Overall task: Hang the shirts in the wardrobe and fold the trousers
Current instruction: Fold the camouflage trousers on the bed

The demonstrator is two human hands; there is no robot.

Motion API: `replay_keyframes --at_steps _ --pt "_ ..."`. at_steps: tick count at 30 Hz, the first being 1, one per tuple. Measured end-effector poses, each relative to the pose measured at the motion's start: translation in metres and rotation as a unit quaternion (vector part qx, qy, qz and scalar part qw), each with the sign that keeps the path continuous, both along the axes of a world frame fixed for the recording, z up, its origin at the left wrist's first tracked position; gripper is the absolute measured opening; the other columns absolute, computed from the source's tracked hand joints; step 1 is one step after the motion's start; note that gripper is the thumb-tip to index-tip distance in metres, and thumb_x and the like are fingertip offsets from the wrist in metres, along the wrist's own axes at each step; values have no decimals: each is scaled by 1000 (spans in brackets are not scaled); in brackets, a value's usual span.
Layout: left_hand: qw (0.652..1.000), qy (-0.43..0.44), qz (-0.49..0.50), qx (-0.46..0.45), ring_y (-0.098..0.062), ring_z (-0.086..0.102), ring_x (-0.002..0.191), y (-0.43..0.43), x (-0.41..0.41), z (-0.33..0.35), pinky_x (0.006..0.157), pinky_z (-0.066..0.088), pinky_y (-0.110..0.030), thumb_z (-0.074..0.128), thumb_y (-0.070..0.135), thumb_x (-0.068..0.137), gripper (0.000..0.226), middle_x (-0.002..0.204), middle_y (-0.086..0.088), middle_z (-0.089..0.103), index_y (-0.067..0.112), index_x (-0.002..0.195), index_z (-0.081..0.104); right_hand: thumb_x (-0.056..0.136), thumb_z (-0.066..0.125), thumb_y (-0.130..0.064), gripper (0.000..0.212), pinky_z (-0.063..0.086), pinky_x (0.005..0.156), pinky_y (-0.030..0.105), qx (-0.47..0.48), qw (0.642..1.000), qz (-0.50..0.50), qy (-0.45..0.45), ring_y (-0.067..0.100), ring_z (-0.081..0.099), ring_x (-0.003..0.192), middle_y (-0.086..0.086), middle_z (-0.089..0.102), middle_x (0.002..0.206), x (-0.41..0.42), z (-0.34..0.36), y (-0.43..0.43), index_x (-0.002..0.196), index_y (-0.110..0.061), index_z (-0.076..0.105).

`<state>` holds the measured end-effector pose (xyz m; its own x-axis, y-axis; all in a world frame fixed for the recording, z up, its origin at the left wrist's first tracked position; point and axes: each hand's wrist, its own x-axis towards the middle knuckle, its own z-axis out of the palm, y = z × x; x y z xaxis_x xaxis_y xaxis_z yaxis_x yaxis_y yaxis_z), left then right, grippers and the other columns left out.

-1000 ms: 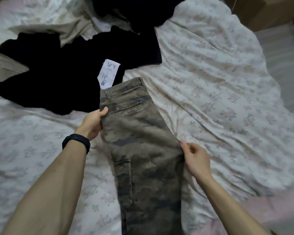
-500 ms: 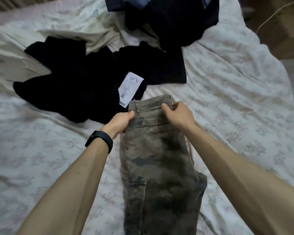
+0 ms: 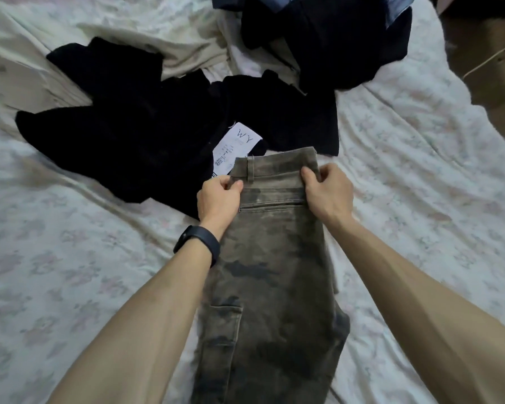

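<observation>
Camouflage trousers [image 3: 274, 275] lie lengthwise on the bed, folded leg on leg, waistband pointing away from me. My left hand [image 3: 219, 196] pinches the waistband's left corner. My right hand [image 3: 327, 193] grips the right corner, fingers curled over the edge. A black garment [image 3: 134, 135] with a white paper tag [image 3: 235, 148] lies spread just beyond and left of the waistband. Further back sits a heap of dark clothes [image 3: 327, 39] with some blue fabric on top.
The bed is covered by a white floral sheet [image 3: 420, 176]. Cream fabric [image 3: 21, 71] lies rumpled at the back left. A brown cardboard box [image 3: 490, 68] with a cord across it stands beside the bed at the upper right.
My right hand left the trousers' right side edge and went up to the waistband's right corner. My left hand slid up to the left corner. Both now hold the waistband.
</observation>
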<state>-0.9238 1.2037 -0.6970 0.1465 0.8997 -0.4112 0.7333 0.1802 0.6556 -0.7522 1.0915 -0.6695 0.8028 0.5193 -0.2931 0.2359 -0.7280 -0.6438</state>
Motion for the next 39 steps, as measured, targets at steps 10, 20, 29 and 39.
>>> replay_keyframes --at_steps 10,20,29,39 --pt "939 98 -236 229 -24 36 141 -73 -48 20 114 36 -42 52 48 99 65 157 -3 36 21 154 33 98 51 -46 55 32 114 43 -14 958 213 -191 31 34 142 9 38 156 -95 17 -104 145 -17 48" --pt "926 239 -281 80 -30 48 136 -333 -262 25 104 48 -47 55 41 99 67 156 -6 41 28 159 29 94 54 -34 65 23 121 52 -169 929 301 -135 34 32 148 17 36 160 -224 -17 -355 152 -7 43" --pt "976 144 8 -165 -24 59 114 -439 -348 26 94 51 -37 67 31 94 39 127 -4 59 18 128 54 86 76 -13 23 50 86 29 -128 950 49 282 15 68 96 -2 73 98 -320 -18 -439 104 -20 63" --pt "924 99 -48 -367 -21 65 108 -460 -396 12 94 52 -33 85 41 76 44 112 2 72 18 110 71 79 81 -3 29 53 69 13 -139 898 61 414 2 72 80 -5 77 94 -333 -8 -460 104 -14 75"
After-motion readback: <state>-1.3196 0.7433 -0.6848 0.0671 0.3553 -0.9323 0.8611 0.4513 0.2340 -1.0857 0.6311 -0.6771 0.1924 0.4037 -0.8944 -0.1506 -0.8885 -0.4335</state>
